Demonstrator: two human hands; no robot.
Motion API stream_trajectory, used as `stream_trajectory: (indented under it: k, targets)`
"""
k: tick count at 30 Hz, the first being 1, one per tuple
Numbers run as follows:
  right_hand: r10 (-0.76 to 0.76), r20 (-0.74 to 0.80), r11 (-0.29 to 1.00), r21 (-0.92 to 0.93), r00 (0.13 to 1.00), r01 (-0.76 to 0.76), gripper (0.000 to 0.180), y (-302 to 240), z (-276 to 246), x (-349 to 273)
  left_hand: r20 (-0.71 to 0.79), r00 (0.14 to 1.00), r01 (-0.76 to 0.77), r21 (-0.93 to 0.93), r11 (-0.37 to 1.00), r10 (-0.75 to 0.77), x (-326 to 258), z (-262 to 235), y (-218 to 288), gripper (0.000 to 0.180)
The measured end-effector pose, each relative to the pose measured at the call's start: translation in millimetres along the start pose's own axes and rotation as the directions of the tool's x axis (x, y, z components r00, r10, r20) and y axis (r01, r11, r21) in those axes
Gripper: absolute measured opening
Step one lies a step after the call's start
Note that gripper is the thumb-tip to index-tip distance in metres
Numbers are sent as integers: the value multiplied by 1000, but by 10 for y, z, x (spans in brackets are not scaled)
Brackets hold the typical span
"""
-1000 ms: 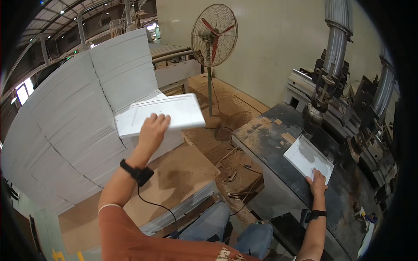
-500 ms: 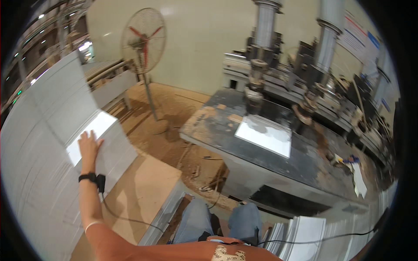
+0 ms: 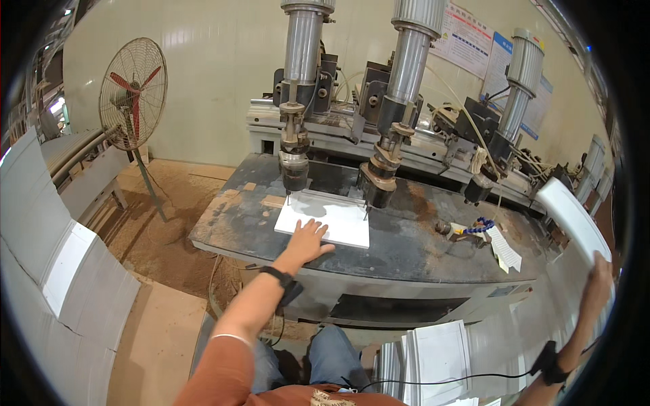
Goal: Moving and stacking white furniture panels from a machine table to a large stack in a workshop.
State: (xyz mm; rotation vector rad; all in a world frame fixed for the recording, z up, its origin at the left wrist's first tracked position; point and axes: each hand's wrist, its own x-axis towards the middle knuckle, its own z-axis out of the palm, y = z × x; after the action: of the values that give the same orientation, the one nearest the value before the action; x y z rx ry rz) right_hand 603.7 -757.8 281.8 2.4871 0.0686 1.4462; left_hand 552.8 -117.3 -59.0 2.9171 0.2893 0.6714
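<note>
My left hand lies with fingers spread on the near part of a white rectangular panel. The panel rests flat on the dark machine table, beneath two upright drill heads with thin bits, the left one and the middle one. At the far right my right hand grips the lower end of another white panel, which stands tilted up in the air. The fingers of that hand are partly hidden near the dark rim.
Stacked white panels rise at the left beside a brown board. More panels stand at my lower right. A fan stands behind. On the table lie a blue coiled hose and a white strip. A cable crosses by my lap.
The view has turned right. My left hand has moved from the white panels at the left onto the panel on the machine table. My right hand has come into view holding a panel.
</note>
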Motion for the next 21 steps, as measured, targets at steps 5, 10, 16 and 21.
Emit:
stream_trajectory:
  k: [5, 10, 16, 21]
  targets:
    - [-428, -221, 764, 430, 877, 481, 42, -1684, 393, -258, -174, 984, 48, 77, 996, -34, -136, 368, 362, 77]
    - [-519, -256, 286, 847, 815, 448, 32, -3688, 1045, -1016, -168, 966, -184, 82, 980, 195, -1113, -39, 348, 42]
    - [-643, -60, 431, 796, 763, 425, 36, -4970, 1444, -1867, -113, 905, -370, 261, 891, 409, -2431, -1337, -33, 41]
    - [-763, 205, 435, 865, 613, 251, 54, -5539, 1599, -1695, 2, 978, -179, 538, 824, 211, -3067, -2470, -190, 42]
